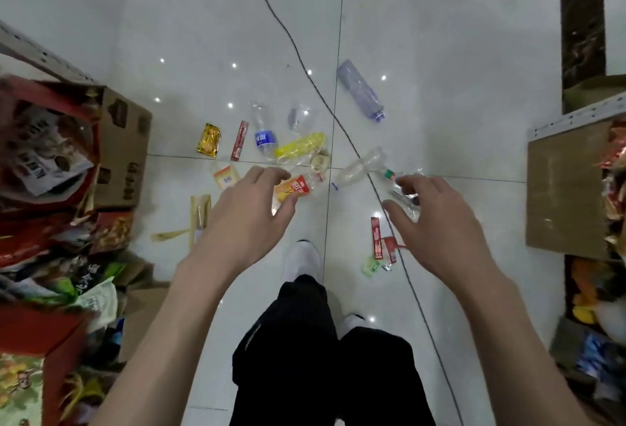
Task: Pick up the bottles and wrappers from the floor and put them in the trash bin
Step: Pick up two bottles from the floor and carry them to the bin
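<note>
Litter lies across the white tiled floor (pixel 440 104). There is a bluish bottle (pixel 360 93), a blue-labelled bottle (pixel 264 134), a crushed clear bottle (pixel 359 168), a yellow wrapper (pixel 299 146), a gold wrapper (pixel 209 140) and a red stick wrapper (pixel 240 140). My left hand (pixel 250 212) reaches out with spread fingers, its fingertips beside an orange wrapper (pixel 293 188). My right hand (pixel 433 222) hovers over a clear bottle with a green cap (pixel 389 174), which shows between thumb and fingers. Whether the hand touches the bottle I cannot tell.
Open cardboard boxes (pixel 122 141) stuffed with wrappers crowd the left side. Another box (pixel 565 188) and more packaging stand at the right. A black cable (pixel 294 46) runs diagonally over the floor. Red wrappers (pixel 376 237) and a beige wrapper (pixel 200 215) lie near my white shoes (pixel 303 261).
</note>
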### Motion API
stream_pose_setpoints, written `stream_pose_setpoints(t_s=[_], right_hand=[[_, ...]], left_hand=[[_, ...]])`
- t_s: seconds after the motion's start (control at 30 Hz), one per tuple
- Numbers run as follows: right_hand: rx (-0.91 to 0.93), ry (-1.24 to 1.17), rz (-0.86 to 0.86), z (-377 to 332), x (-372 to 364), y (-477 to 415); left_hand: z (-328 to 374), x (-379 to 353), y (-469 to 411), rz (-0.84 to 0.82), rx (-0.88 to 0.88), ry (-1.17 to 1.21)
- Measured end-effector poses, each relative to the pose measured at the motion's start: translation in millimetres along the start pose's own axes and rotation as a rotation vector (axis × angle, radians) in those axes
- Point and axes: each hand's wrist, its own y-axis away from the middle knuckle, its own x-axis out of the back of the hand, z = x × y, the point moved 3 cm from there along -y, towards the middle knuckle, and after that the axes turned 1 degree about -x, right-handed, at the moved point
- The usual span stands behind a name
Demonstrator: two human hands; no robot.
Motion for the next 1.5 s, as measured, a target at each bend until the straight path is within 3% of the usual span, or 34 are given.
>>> stream_pose_setpoints(t_s=[0.3, 0.47, 0.67, 1.03, 1.27, 1.5], right_hand=[[0.097, 0.088, -0.04, 100.3, -213.4, -140.2], [0.187, 0.198, -0.075, 131.2, -292.9, -192.3], [0.239, 0.23, -0.052, 149.9, -340.0, -227.3], [0.443, 0.355, 0.098, 152.2, -376.7, -264.5], [0.458, 0.532, 0.063, 157.2, -409.7, -289.6], [0.535, 0.381, 0.136, 131.5, -377.3, -272.9]], left_hand=[[-121.9, -219.1, -134.2, -0.055, -0.036, -0.131], [-177.2, -306.7, -180.3, -0.042, -0.003, -0.235], [-211.6, -359.7, -210.0, 0.031, 0.023, -0.246], [-229.4, -357.8, -209.2, 0.087, 0.1, -0.092], [-226.4, -346.4, -211.7, 0.08, 0.076, -0.005], [-210.8, -318.4, -199.9, 0.133, 0.051, 0.049]])
